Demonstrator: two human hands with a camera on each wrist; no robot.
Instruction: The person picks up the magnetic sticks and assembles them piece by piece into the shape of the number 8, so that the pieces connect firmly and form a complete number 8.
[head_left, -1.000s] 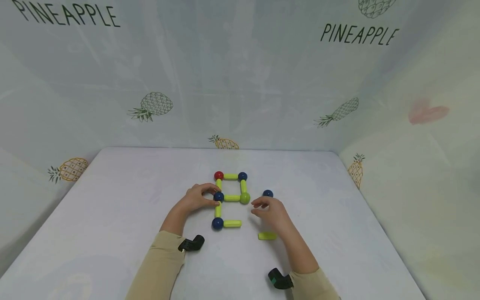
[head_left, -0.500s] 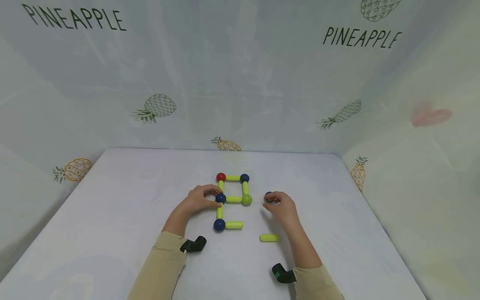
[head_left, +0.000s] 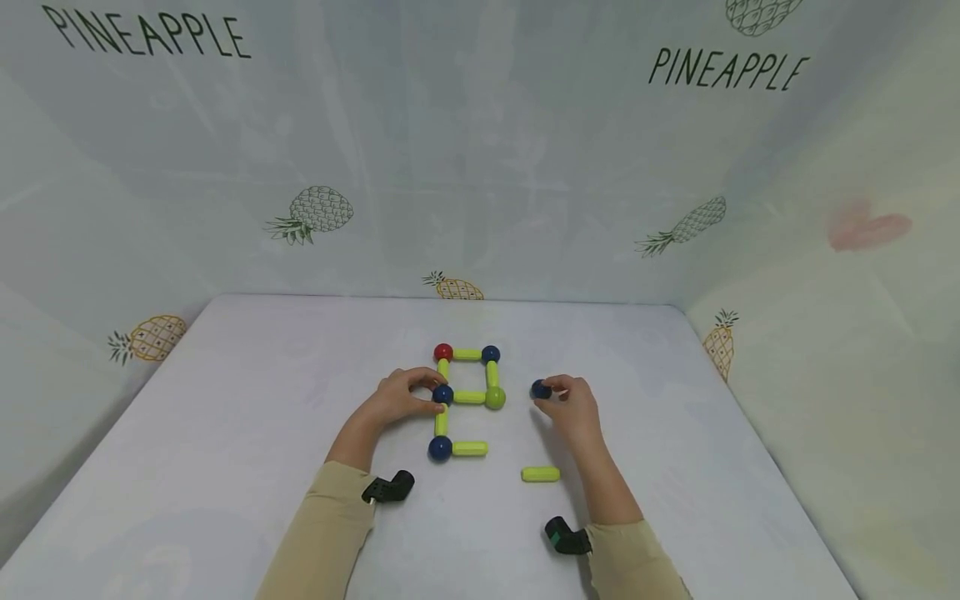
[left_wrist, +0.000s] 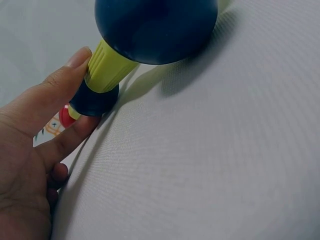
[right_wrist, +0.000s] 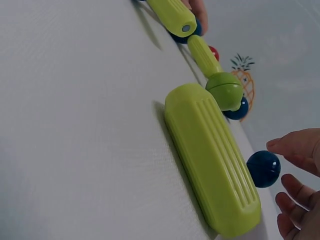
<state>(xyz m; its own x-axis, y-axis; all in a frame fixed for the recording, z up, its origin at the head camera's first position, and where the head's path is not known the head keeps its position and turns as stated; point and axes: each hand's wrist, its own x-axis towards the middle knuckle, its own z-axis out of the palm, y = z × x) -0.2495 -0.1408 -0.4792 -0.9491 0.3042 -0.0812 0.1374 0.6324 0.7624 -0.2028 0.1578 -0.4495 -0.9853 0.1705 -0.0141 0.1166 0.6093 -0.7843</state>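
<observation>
My left hand (head_left: 397, 396) pinches a blue ball (head_left: 443, 394) at the joint of a flat frame of green rods and coloured balls. In the left wrist view the thumb (left_wrist: 77, 60) lies against a ribbed green rod (left_wrist: 110, 65), and a finger reaches under the blue ball (left_wrist: 95, 100). My right hand (head_left: 576, 408) is at a loose blue ball (head_left: 540, 389) right of the frame. Its thumb (right_wrist: 295, 145) and bent fingers stand round that ball (right_wrist: 263, 169), with narrow gaps showing in the right wrist view.
The frame has a red ball (head_left: 443, 352), another blue ball (head_left: 491, 354) and a green ball (head_left: 495, 397). A lower blue ball (head_left: 440, 448) carries a rod (head_left: 470, 449) pointing right. A loose green rod (head_left: 541, 474) lies near the right forearm on the white table (head_left: 300, 333).
My right hand has moved right and away from me, from beside the green ball to the loose blue ball. My left hand keeps its hold; the view has shifted slightly.
</observation>
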